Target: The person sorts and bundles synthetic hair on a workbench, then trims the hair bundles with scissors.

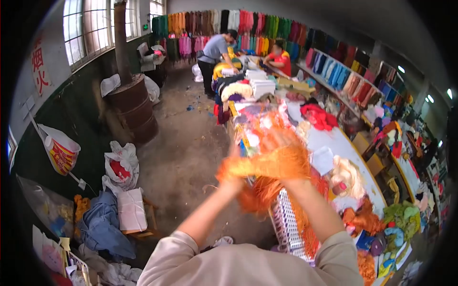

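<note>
On my feed I see windows [90,33] at ten o'clock, wall [90,152] and floor [176,148] at nine, lamps [401,69] at two.

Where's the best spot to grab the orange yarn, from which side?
Probably take the orange yarn by its bunched span between left grip and right grip, from the wearer's side: that band is gathered and unobstructed there, while the strands below hang loose.

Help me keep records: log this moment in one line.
left hand: at orange yarn, grip blurred | right hand: likewise | yarn: spans both hands | table: red bundle beyond hands
</note>
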